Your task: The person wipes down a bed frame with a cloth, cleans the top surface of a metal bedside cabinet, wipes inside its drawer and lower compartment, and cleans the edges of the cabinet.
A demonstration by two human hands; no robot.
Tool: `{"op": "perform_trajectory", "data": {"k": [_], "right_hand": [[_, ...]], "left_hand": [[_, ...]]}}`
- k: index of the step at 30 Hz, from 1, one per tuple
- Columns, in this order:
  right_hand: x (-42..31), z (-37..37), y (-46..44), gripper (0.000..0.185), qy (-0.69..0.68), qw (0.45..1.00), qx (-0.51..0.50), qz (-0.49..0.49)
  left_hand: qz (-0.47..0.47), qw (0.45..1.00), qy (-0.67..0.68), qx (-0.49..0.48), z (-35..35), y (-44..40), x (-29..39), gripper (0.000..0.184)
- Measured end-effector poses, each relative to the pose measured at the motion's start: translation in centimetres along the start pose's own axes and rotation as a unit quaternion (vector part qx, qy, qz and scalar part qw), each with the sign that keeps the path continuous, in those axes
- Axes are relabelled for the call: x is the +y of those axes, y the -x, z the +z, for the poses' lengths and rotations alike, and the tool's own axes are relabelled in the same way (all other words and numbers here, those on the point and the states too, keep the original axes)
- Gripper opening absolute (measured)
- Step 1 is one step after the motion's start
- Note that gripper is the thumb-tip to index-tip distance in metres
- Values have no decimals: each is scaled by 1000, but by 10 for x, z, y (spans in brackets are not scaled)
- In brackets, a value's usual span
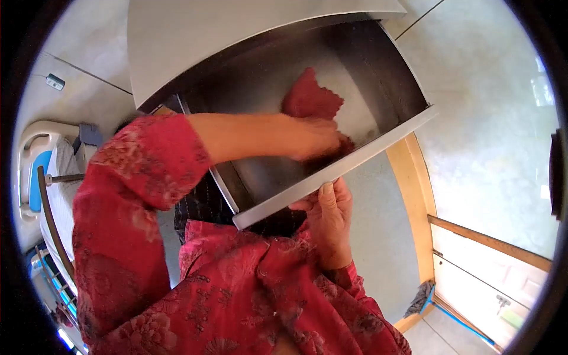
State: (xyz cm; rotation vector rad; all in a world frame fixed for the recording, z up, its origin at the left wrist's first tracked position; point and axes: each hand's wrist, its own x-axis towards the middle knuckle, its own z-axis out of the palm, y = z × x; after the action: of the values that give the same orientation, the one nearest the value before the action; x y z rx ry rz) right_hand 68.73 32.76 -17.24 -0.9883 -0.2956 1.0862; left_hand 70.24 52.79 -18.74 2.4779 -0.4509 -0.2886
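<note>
An open drawer with a dark inside and a pale front edge juts out toward my body. My left hand reaches into it from the left, somewhat blurred, with its fingers closed on a dark red cloth. Part of that cloth spreads beyond the hand over the drawer's bottom, and another part bunches near the front wall. Outside the drawer, my right hand grips the front panel, its thumb against the panel and its other fingers partly hidden.
The pale cabinet top lies above the drawer. A bed with a white and blue end board stands at the left. A wooden strip and white cupboard doors are at the right. A small grey device is at upper left.
</note>
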Motion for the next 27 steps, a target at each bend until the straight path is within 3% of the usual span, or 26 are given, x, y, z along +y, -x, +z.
{"op": "perform_trajectory", "data": {"k": [4, 6, 7, 10, 12, 16, 18, 19, 21, 25, 27], "right_hand": [[3, 2, -1, 31, -38, 998, -17, -45], [5, 0, 2, 32, -38, 999, -4, -37], [6, 0, 1, 32, -39, 998, -12, -47], [9, 0, -1, 33, -44, 997, -20, -54], [5, 2, -2, 29, -31, 998, -10, -50], [3, 0, -4, 29, -28, 998, -4, -50], [4, -2, -6, 29, -30, 998, -6, -47], [4, -3, -7, 29, -32, 998, -5, -44], [3, -5, -8, 30, -12, 999, 12, -34], [-1, -5, -10, 31, -18, 1000, 8, -17], [-2, -5, -11, 31, -23, 1000, 2, -16]], "left_hand": [[-81, 987, 91, -104, 1, 57, 18, 30], [-8, 994, 18, -106, 3, 78, 15, 30], [16, 997, -53, -61, 0, 89, 14, 23], [-71, 974, -161, -143, -25, 89, 5, 15], [-6, 970, -232, 67, -18, 94, -32, 6], [-48, 962, -249, 100, -33, 76, -66, 6], [-130, 990, -54, 4, -48, 58, -57, 8], [-131, 990, -52, 2, -45, 48, -63, 8], [-60, 967, -163, 188, -35, 24, -88, 13], [-35, 949, -100, 297, -34, -28, -116, 10], [-154, 937, -126, 289, -37, -55, -113, 8]]}}
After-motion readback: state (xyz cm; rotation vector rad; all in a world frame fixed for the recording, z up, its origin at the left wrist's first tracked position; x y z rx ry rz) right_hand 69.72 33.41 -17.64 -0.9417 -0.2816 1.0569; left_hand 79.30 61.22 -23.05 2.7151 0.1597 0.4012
